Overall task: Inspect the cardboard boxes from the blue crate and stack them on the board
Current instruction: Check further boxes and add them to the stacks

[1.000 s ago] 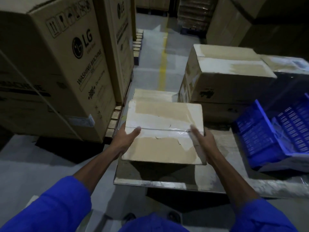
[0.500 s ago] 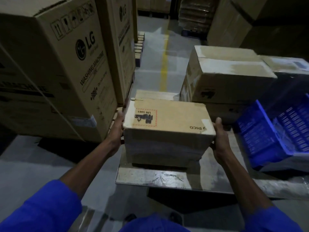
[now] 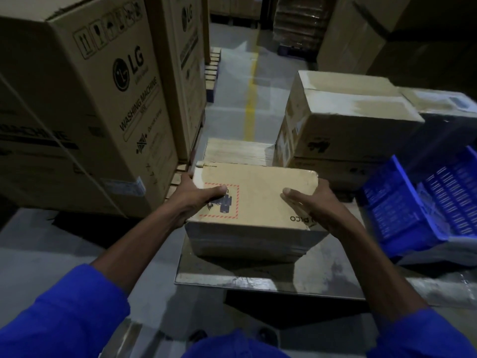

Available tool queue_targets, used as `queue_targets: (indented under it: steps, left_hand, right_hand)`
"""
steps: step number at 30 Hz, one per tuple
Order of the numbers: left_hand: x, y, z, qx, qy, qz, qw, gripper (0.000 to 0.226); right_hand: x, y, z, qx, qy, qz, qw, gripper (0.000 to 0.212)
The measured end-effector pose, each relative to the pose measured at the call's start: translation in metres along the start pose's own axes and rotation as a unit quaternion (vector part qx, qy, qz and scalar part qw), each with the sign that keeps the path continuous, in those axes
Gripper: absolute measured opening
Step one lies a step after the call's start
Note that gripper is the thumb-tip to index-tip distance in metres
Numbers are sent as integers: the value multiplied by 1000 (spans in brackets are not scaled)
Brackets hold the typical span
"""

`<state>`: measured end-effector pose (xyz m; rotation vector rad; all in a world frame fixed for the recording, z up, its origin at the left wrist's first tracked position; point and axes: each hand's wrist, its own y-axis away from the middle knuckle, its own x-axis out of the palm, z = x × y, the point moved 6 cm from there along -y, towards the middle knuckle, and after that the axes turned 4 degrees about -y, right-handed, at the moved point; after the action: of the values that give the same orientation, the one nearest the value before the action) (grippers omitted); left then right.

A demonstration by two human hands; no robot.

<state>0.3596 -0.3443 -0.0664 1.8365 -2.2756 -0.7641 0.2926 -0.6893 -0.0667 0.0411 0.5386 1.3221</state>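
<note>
Box [image 3: 258, 200], a brown carton with a red dashed label and dark print on its top face, sits at the centre of the frame over the shiny board [image 3: 322, 275]; whether its base rests on the board cannot be told. The left hand [image 3: 198, 200] clasps its left end, thumb laid across the label, fingers hidden round the side. The right hand [image 3: 312, 205] clasps the right end, thumb on top near the upside-down lettering, fingers wrapped over the edge. Each grip is closed around the box. Both arms come up from the lower corners in blue sleeves [image 3: 59, 319].

Just behind the box lies a flatter wrapped carton [image 3: 237, 151]. At centre right stands a stack [image 3: 346, 125] of larger cartons. The blue crate [image 3: 423, 202] is at the right edge, tilted, near the board. Tall washing-machine cartons [image 3: 85, 104] fill the upper left. A yellow floor line [image 3: 251, 99] runs up the middle.
</note>
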Motion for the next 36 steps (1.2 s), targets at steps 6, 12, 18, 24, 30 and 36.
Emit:
queue_targets:
  steps: [6, 12, 18, 24, 30, 36]
  left_hand:
    - [-1, -8, 3, -1, -31, -14, 999, 104]
    - [1, -18, 6, -6, -56, -1, 998, 103]
    - [1, -13, 3, 3, -51, -9, 999, 109]
    - [0, -15, 5, 14, -62, -5, 998, 133]
    - [0, -15, 5, 21, -77, -6, 997, 121]
    - [1, -13, 2, 38, -77, -17, 996, 116]
  right_hand:
    - [-1, -10, -6, 10, 32, -30, 999, 128]
    - [-1, -16, -9, 7, 38, -35, 999, 128]
    - [0, -14, -6, 3, 58, -36, 998, 129]
    - [2, -11, -3, 9, 77, -29, 997, 144]
    - [3, -7, 0, 1, 79, -25, 997, 148]
    - [3, -4, 3, 4, 78, -40, 996, 145]
